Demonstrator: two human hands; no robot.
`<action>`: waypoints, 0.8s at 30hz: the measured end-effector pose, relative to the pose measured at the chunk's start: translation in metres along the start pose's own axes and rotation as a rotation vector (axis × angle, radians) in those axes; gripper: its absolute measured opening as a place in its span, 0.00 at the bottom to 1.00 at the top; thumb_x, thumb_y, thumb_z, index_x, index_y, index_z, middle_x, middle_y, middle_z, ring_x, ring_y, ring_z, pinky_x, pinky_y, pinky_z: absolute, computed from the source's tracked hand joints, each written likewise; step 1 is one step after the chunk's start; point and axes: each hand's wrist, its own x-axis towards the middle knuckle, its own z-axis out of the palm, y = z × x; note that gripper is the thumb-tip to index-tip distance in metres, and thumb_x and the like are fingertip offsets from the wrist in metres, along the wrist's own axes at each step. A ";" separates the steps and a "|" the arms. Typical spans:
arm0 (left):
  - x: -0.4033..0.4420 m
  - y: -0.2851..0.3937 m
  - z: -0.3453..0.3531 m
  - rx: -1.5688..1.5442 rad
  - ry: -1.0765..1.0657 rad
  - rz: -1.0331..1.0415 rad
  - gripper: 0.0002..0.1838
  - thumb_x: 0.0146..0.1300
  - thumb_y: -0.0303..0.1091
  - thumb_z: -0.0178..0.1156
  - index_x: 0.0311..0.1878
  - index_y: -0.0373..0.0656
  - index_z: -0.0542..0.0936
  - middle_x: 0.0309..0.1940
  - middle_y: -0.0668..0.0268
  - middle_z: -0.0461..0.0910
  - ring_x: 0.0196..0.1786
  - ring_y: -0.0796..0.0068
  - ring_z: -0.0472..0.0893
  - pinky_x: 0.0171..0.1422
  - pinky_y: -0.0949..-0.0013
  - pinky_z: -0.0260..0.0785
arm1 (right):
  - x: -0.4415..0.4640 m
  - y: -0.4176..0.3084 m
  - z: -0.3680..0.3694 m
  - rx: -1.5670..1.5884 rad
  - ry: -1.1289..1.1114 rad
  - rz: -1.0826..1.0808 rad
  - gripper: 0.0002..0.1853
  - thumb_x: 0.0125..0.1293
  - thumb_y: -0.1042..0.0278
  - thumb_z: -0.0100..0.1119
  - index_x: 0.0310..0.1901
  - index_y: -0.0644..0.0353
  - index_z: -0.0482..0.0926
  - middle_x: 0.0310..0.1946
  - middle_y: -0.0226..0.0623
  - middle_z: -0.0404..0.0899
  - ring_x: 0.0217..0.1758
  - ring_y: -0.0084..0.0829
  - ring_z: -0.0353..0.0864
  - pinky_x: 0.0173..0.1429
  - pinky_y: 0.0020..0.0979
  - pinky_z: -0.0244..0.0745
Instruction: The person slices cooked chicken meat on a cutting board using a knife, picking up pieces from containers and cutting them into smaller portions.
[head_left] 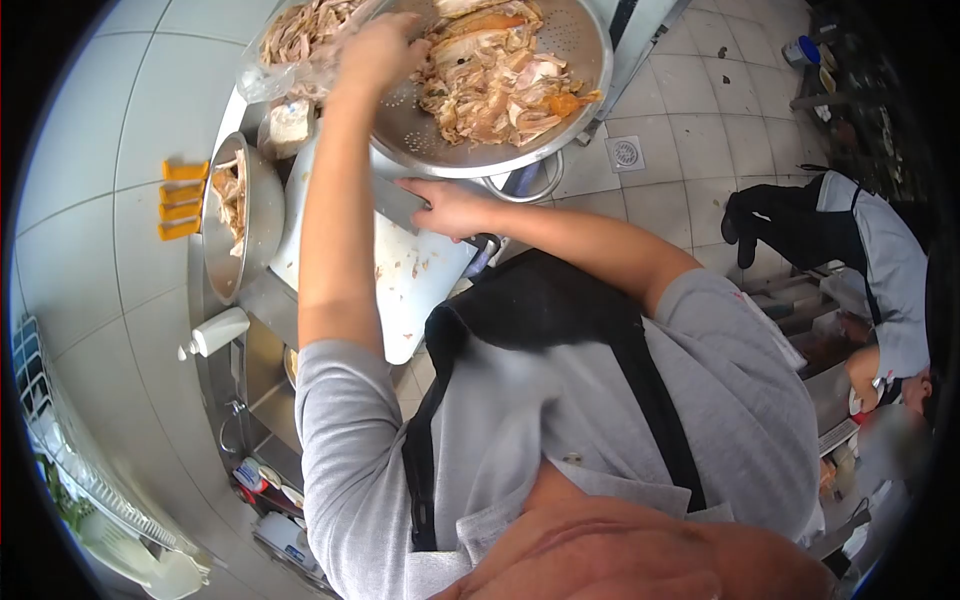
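- 4 orange clips (182, 201) on tiled wall (75, 270), L side
- Wht btl (220, 331) w/ nozzle, nr same wall
- Sq. floor drain (626, 153), set in pale floor tiles (690, 145)
- Co-worker (892, 255), grey top + blk apron (800, 215), bkgd R
- Blue/wht tub (800, 52), top R
- Wht rack (110, 480), lwr L, pale plastic utensils (145, 562) nr it

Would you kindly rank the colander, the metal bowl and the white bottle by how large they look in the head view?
Largest to smallest, as they look:
1. colander, though the picture's top edge cuts it off
2. metal bowl
3. white bottle
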 end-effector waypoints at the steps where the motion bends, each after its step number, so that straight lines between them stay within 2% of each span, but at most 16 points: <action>1: 0.011 0.013 0.011 0.107 -0.069 0.025 0.26 0.67 0.52 0.68 0.64 0.51 0.86 0.61 0.59 0.86 0.63 0.55 0.84 0.69 0.50 0.73 | 0.001 0.000 0.000 0.004 0.013 0.001 0.41 0.71 0.61 0.57 0.85 0.46 0.58 0.44 0.45 0.86 0.22 0.29 0.82 0.33 0.34 0.83; 3: 0.015 0.035 0.026 0.174 -0.096 0.058 0.24 0.67 0.53 0.67 0.61 0.52 0.87 0.60 0.59 0.85 0.61 0.57 0.85 0.68 0.49 0.72 | 0.001 0.001 0.000 -0.008 0.013 0.000 0.41 0.71 0.62 0.57 0.85 0.50 0.57 0.48 0.47 0.85 0.23 0.32 0.83 0.33 0.36 0.84; 4: 0.015 0.042 0.028 0.244 -0.127 0.074 0.22 0.67 0.54 0.66 0.58 0.53 0.88 0.60 0.60 0.85 0.60 0.59 0.85 0.67 0.48 0.71 | 0.000 0.002 0.002 0.018 0.033 -0.058 0.40 0.69 0.67 0.55 0.83 0.64 0.58 0.44 0.52 0.85 0.21 0.35 0.81 0.29 0.39 0.81; 8: 0.017 0.052 0.032 0.191 -0.147 0.109 0.18 0.68 0.55 0.65 0.50 0.55 0.90 0.55 0.61 0.88 0.54 0.61 0.87 0.67 0.49 0.68 | 0.002 0.004 0.002 0.028 0.004 -0.043 0.39 0.70 0.67 0.55 0.82 0.64 0.58 0.43 0.52 0.85 0.21 0.35 0.82 0.29 0.39 0.81; 10: 0.019 0.052 0.034 0.114 -0.252 -0.081 0.16 0.65 0.52 0.66 0.47 0.54 0.91 0.46 0.62 0.91 0.54 0.59 0.88 0.64 0.49 0.69 | 0.001 0.005 0.002 0.036 0.010 -0.044 0.39 0.70 0.67 0.55 0.82 0.63 0.58 0.40 0.51 0.85 0.21 0.35 0.81 0.29 0.40 0.81; 12: 0.021 0.050 0.032 0.028 -0.301 -0.143 0.17 0.64 0.52 0.66 0.48 0.54 0.91 0.46 0.61 0.92 0.54 0.61 0.88 0.65 0.49 0.69 | 0.001 0.002 0.000 0.037 0.007 -0.047 0.39 0.70 0.67 0.55 0.82 0.63 0.58 0.38 0.50 0.86 0.21 0.34 0.81 0.29 0.40 0.82; 14: 0.015 0.054 0.031 -0.035 -0.374 -0.188 0.20 0.64 0.54 0.65 0.51 0.53 0.91 0.47 0.60 0.92 0.57 0.61 0.89 0.66 0.50 0.70 | -0.001 -0.002 -0.002 -0.065 0.000 -0.052 0.36 0.71 0.65 0.57 0.79 0.64 0.64 0.34 0.48 0.86 0.22 0.34 0.83 0.31 0.40 0.83; 15: 0.014 0.060 0.035 -0.003 -0.386 -0.191 0.22 0.64 0.55 0.64 0.53 0.52 0.91 0.50 0.59 0.92 0.59 0.61 0.88 0.66 0.50 0.71 | 0.000 -0.002 -0.002 -0.134 0.004 -0.028 0.32 0.72 0.61 0.58 0.75 0.65 0.68 0.32 0.48 0.86 0.22 0.34 0.84 0.30 0.39 0.83; 16: 0.010 0.064 0.047 0.026 -0.297 -0.197 0.24 0.65 0.54 0.61 0.54 0.50 0.91 0.53 0.59 0.91 0.61 0.60 0.88 0.65 0.52 0.73 | 0.003 -0.003 -0.001 -0.212 -0.011 -0.018 0.29 0.74 0.57 0.59 0.70 0.65 0.73 0.30 0.47 0.86 0.22 0.34 0.85 0.30 0.39 0.83; 17: 0.009 0.071 0.037 0.064 -0.356 -0.166 0.24 0.68 0.52 0.58 0.53 0.47 0.92 0.55 0.57 0.90 0.60 0.59 0.88 0.65 0.54 0.74 | 0.018 0.013 0.001 -0.395 0.025 -0.150 0.26 0.76 0.48 0.58 0.59 0.67 0.79 0.27 0.46 0.86 0.22 0.33 0.86 0.29 0.38 0.82; 18: 0.009 0.075 0.036 0.000 -0.343 -0.195 0.24 0.69 0.50 0.56 0.54 0.43 0.91 0.57 0.54 0.89 0.61 0.60 0.88 0.67 0.53 0.73 | 0.009 0.002 0.001 -0.181 0.025 -0.048 0.29 0.77 0.43 0.56 0.52 0.69 0.81 0.24 0.45 0.84 0.21 0.33 0.85 0.27 0.38 0.80; 19: 0.009 0.075 0.040 -0.049 -0.327 -0.213 0.26 0.68 0.51 0.57 0.54 0.41 0.90 0.57 0.52 0.89 0.61 0.58 0.88 0.68 0.52 0.72 | 0.012 0.004 -0.001 -0.208 -0.006 -0.027 0.29 0.77 0.44 0.56 0.50 0.71 0.80 0.25 0.44 0.84 0.21 0.32 0.84 0.26 0.37 0.79; 21: 0.010 0.077 0.034 -0.120 -0.291 -0.305 0.27 0.67 0.53 0.58 0.55 0.41 0.90 0.57 0.53 0.89 0.61 0.58 0.88 0.68 0.54 0.72 | 0.012 0.002 0.001 -0.177 -0.028 -0.008 0.23 0.78 0.53 0.56 0.53 0.72 0.78 0.27 0.44 0.84 0.20 0.32 0.84 0.25 0.36 0.78; 22: 0.003 0.070 0.022 -0.115 -0.283 -0.331 0.27 0.67 0.53 0.58 0.55 0.41 0.90 0.57 0.53 0.89 0.61 0.58 0.88 0.68 0.54 0.72 | 0.009 -0.004 0.001 -0.161 -0.022 -0.004 0.24 0.77 0.55 0.57 0.58 0.72 0.76 0.27 0.43 0.84 0.19 0.31 0.83 0.25 0.36 0.78; 23: -0.003 0.067 0.011 -0.181 -0.262 -0.364 0.27 0.66 0.54 0.60 0.55 0.43 0.90 0.54 0.55 0.90 0.58 0.58 0.88 0.65 0.56 0.75 | 0.008 -0.007 0.002 -0.139 -0.009 0.004 0.26 0.76 0.57 0.58 0.63 0.72 0.75 0.27 0.42 0.83 0.19 0.30 0.82 0.25 0.35 0.77; 24: -0.009 0.065 0.002 -0.248 -0.242 -0.391 0.26 0.64 0.54 0.63 0.54 0.44 0.91 0.51 0.57 0.91 0.54 0.58 0.89 0.61 0.57 0.77 | 0.009 -0.003 0.004 -0.144 -0.022 -0.001 0.26 0.76 0.57 0.58 0.63 0.72 0.75 0.27 0.42 0.83 0.19 0.30 0.82 0.25 0.35 0.77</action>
